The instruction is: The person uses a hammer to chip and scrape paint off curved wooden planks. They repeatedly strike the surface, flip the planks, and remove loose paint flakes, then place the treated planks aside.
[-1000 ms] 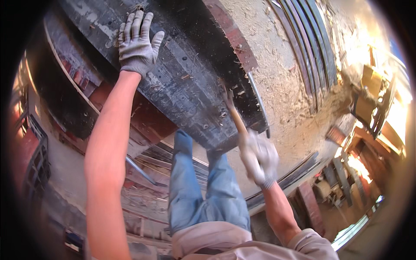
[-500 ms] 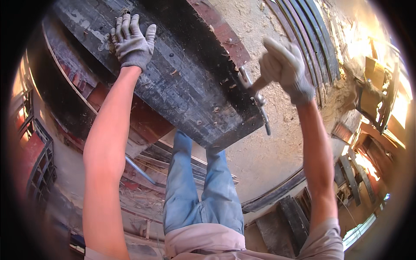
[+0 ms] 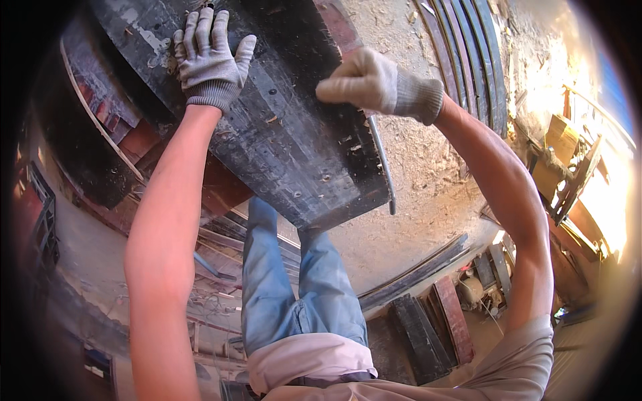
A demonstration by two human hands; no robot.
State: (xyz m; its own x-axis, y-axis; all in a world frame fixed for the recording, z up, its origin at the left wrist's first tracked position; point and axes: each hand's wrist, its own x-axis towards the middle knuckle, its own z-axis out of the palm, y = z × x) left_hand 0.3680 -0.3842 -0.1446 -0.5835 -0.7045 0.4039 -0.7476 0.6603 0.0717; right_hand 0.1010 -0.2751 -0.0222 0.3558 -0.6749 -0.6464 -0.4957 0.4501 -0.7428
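Observation:
A long, blackened wooden slab (image 3: 294, 147) slants across the upper middle of the view, with a thin metal strip (image 3: 382, 167) along its right edge. My left hand (image 3: 208, 60), in a grey knit glove, lies flat on the slab's upper part with fingers spread. My right hand (image 3: 374, 83), also gloved, is closed in a fist over the slab's right side, just above the strip. It grips a hammer, which the fist hides almost entirely. My legs in blue jeans (image 3: 287, 294) stand below the slab's lower end.
Sawdust and wood chips cover the ground (image 3: 428, 160) to the right. Several curved dark strips (image 3: 461, 47) lie at the top right. Dark and reddish planks (image 3: 435, 327) lie at the lower right, stacked timber (image 3: 107, 127) at the left, and clutter (image 3: 568, 167) at the far right.
My right hand swung the hammer up from the slab's lower edge, then across onto the slab's right side. My left hand stayed flat on the slab.

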